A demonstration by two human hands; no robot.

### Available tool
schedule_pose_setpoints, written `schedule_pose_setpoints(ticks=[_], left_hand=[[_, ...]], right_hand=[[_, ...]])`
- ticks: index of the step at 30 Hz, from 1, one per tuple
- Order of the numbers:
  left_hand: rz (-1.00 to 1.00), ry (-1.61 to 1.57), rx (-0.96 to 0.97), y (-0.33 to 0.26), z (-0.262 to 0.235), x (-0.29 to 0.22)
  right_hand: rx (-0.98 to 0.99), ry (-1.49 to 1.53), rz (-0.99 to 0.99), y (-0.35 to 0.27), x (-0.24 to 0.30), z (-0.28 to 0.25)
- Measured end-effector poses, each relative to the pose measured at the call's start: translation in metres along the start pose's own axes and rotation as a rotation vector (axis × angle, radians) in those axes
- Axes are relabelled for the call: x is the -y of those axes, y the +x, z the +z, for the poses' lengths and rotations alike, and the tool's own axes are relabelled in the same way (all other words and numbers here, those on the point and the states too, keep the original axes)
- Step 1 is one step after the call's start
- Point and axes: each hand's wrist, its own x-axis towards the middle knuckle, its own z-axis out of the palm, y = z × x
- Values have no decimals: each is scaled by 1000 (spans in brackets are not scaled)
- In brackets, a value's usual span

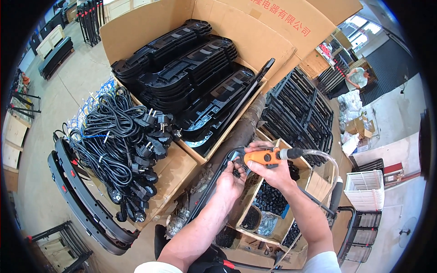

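In the head view, the right hand grasps an orange power screwdriver, fingers wrapped about its body, while a clear hose runs from its back end off to the right. The screwdriver lies nearly crosswise in front of the person, nose to the left, at the far end of a black rail. That rail slants from there down and left toward the body, so its long axis cuts across the screwdriver's at a steep angle. The left hand is the nearer one to the rail: its fingers are bent inward at the far end, just below the screwdriver's nose (whether they pinch the rail itself or some small dark part, I cannot tell). From those left fingertips, the nose lies just beyond and slightly to the right. Below the right hand sits a wooden bin with small black parts and a bag of screws. Beyond the rail stands a cardboard box of stacked black panels, with a heap of black power cords left of it.
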Motion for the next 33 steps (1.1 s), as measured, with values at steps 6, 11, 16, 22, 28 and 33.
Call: schedule_pose_setpoints(ticks=[6, 11, 16, 22, 28, 33], left_hand=[[29, 501, 16, -37, -3, -21], [313, 855, 163, -66, 23, -65], [900, 1756, 326, -103, 113, -91], [1213, 2082, 659, -82, 144, -73], [1181, 1954, 757, -73, 132, -72], [1176, 1987, 776, -75, 129, -68]], right_hand=[[0, -54, -40, 23, -11, 11], [7, -175, -104, 29, -28, 6], [78, -343, -72, 42, -11, 14], [-22, -410, -43, 41, -19, 13], [17, -451, -11, 36, -7, 16], [-44, -351, -160, 32, -29, 13]])
